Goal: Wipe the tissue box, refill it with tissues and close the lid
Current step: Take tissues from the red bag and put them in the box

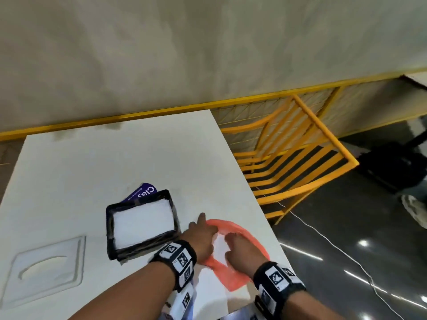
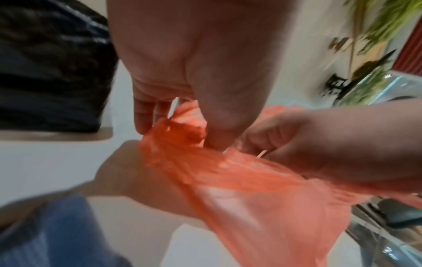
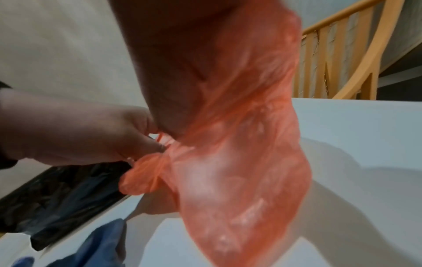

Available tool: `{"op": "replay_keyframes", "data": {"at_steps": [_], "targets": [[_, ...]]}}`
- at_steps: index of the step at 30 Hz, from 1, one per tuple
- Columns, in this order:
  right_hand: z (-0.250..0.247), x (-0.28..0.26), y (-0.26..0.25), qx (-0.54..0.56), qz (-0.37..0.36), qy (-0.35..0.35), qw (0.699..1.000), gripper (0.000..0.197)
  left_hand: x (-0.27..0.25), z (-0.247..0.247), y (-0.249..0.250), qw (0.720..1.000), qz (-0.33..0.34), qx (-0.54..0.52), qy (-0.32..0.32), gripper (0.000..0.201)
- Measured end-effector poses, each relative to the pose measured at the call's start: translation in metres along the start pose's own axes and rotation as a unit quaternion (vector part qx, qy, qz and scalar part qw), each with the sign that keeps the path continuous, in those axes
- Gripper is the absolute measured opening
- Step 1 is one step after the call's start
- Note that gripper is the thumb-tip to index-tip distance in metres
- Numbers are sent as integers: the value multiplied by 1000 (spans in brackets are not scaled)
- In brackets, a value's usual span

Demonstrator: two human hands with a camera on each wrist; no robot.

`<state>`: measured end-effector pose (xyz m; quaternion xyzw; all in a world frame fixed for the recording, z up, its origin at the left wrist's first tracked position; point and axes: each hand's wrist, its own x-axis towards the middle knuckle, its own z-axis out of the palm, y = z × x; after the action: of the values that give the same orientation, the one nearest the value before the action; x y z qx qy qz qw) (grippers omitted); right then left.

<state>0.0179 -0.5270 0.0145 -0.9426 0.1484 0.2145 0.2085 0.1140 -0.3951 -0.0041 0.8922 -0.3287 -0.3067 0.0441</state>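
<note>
The black tissue box (image 1: pixel 110 229) stands open on the white table (image 1: pixel 115 162), with a white stack of tissues (image 1: pixel 142 224) inside. Its white lid (image 1: pixel 46 271) lies flat to the left. Just right of the box, both hands hold a thin orange plastic bag (image 1: pixel 233 277) at the table's front right. My left hand (image 1: pixel 203 239) pinches the bag's bunched edge (image 2: pixel 180 131). My right hand (image 1: pixel 242 250) grips the bag's other side (image 2: pixel 331 140), and the film drapes over it (image 3: pixel 239 162). Something white shows in the bag's mouth.
A purple pack (image 1: pixel 144 192) lies behind the box. A blue cloth (image 3: pixel 100 243) sits at the near table edge below the hands. A yellow slatted chair (image 1: pixel 288 158) stands close to the table's right edge, over a dark floor with a white cable (image 1: pixel 323 239).
</note>
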Motion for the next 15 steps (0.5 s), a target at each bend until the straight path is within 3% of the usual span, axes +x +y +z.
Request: {"op": "replay_keyframes", "data": {"at_steps": [3,4,5,7,9,12,15], "targets": [[-2,-6,1,46,9,63,997,48,18,16,-9,999,-37,-31,-15,110],[-2,-7,2,62,7,80,995,50,27,28,-14,998,-46,-51,-10,117],[-5,-10,2,73,0,90,993,52,30,32,-14,996,-54,-77,-7,109],[-6,-11,2,86,-30,94,991,54,13,18,-5,987,-54,-149,6,72],[-4,-8,3,60,-33,60,996,62,-2,2,5,977,-37,-212,5,51],[1,-1,2,14,3,-8,1000,92,-15,-9,11,950,2,-310,27,47],[-4,0,-3,26,2,-30,999,96,-23,-14,9,926,47,-372,44,62]]}}
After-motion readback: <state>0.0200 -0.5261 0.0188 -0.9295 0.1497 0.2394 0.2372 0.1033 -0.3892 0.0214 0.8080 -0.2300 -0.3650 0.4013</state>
